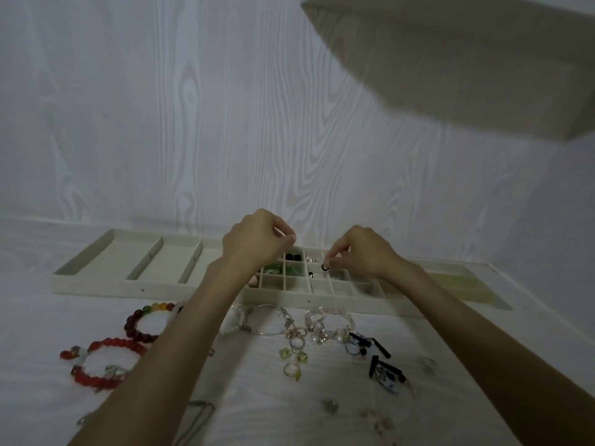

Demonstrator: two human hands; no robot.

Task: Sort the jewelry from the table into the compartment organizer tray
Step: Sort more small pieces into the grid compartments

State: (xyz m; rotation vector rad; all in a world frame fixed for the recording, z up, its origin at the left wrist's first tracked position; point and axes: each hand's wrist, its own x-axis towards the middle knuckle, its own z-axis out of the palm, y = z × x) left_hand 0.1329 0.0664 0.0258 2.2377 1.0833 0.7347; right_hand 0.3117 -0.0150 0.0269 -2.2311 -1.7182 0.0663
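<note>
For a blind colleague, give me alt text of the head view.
Two hands hover over a white compartment tray; the right hand pinches a small dark bead, and the left hand is curled. Beaded bracelets and rings lie on the table.

The picture is dim and has a cold, blue-grey tone. The light is soft and even; no bright spot or glare shows. A large pale shape [467, 59] at the top right is blurred, and under it a broad soft shadow falls on the wall [161, 107]. The wide lens bends the edges: the organizer tray [96, 281] curves and the table [32, 317] slopes at the sides. The centre is quite sharp, but small jewelry near the bottom edge is smeared and grainy. The forearms look dark against the white surface.
</note>
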